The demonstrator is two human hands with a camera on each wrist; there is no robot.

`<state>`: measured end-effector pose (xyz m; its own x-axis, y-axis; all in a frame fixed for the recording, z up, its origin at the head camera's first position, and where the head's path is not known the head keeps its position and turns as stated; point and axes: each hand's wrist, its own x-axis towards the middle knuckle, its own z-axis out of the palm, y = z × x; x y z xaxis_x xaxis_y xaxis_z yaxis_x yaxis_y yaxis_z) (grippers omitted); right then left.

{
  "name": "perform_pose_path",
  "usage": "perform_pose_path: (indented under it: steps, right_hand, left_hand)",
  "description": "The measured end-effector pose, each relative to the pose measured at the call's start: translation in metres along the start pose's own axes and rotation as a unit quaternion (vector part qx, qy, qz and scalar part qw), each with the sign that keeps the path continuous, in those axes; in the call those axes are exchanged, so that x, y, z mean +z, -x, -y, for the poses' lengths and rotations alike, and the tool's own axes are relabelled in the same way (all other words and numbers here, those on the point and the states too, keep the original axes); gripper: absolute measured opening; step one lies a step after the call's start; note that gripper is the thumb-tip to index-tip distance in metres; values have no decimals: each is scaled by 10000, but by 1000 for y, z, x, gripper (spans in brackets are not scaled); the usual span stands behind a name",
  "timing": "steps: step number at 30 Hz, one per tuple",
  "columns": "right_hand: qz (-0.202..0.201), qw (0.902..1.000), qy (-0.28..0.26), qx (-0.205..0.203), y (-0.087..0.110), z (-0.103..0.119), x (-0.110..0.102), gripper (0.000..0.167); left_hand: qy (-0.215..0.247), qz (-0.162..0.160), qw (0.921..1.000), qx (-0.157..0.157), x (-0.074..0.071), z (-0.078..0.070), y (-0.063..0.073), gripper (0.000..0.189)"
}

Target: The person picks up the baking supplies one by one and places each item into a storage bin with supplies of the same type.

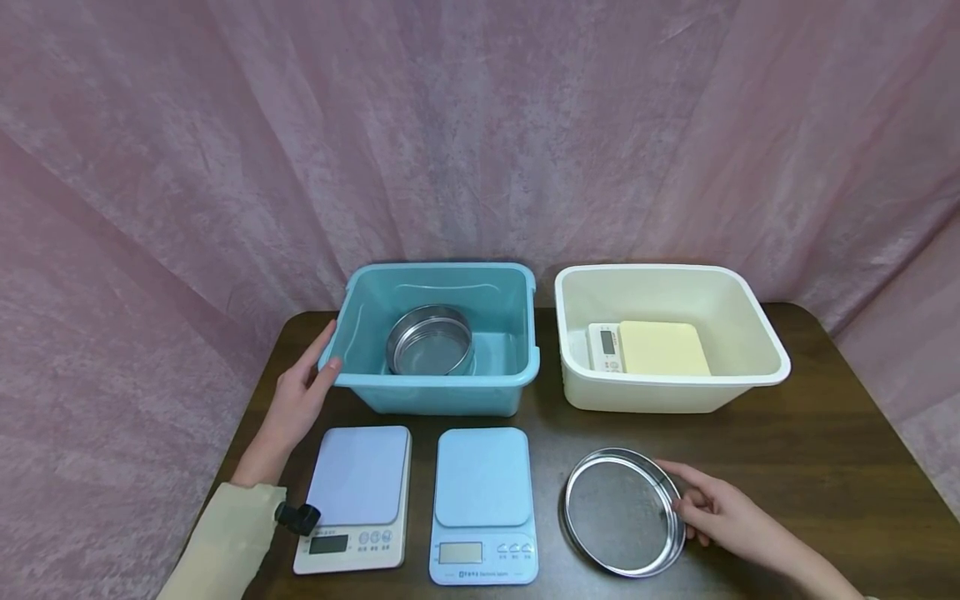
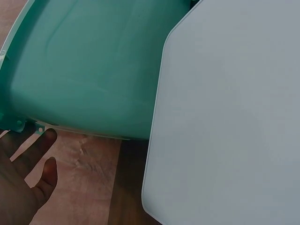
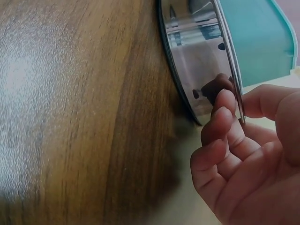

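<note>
At the left wall of a blue plastic basin (image 1: 435,381), my left hand (image 1: 300,392) touches the rim with its fingers fairly straight. In the left wrist view the thumb of that hand (image 2: 21,176) stands apart from the basin's edge. A round metal sieve (image 1: 622,517) lies at the front right of the table. My right hand (image 1: 712,508) pinches its right edge, the thumb over the rim and the curled fingers against the outer wall in the right wrist view. Another metal sieve (image 1: 431,346) sits inside the blue basin.
A kitchen scale with a lilac plate (image 1: 360,475) lies below my left forearm, and a light blue scale (image 1: 483,479) is beside it. To the right stands a cream basin (image 1: 675,396) holding a yellow-topped scale (image 1: 663,346). A pink curtain (image 1: 480,125) hangs behind the wooden table (image 1: 817,433).
</note>
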<state>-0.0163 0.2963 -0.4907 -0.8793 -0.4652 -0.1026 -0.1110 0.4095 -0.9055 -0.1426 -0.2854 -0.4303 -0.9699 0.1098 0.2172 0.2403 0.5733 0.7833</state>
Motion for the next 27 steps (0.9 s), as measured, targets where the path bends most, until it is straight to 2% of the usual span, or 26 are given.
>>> perform_pose_path:
  steps: [7, 15, 27]
  right_hand:
    - [-98, 9997, -144, -160, 2, -6, -1, 50]
    - [-109, 9998, -175, -42, 4, 1, -5, 50]
    - [-216, 9994, -189, -176, 9, 10, -11, 51]
  left_hand:
    - [7, 8, 10000, -25, 0, 0, 0, 60]
    - [-8, 6, 10000, -33, 0, 1, 0, 59]
    - [79, 24, 10000, -38, 1, 1, 0, 60]
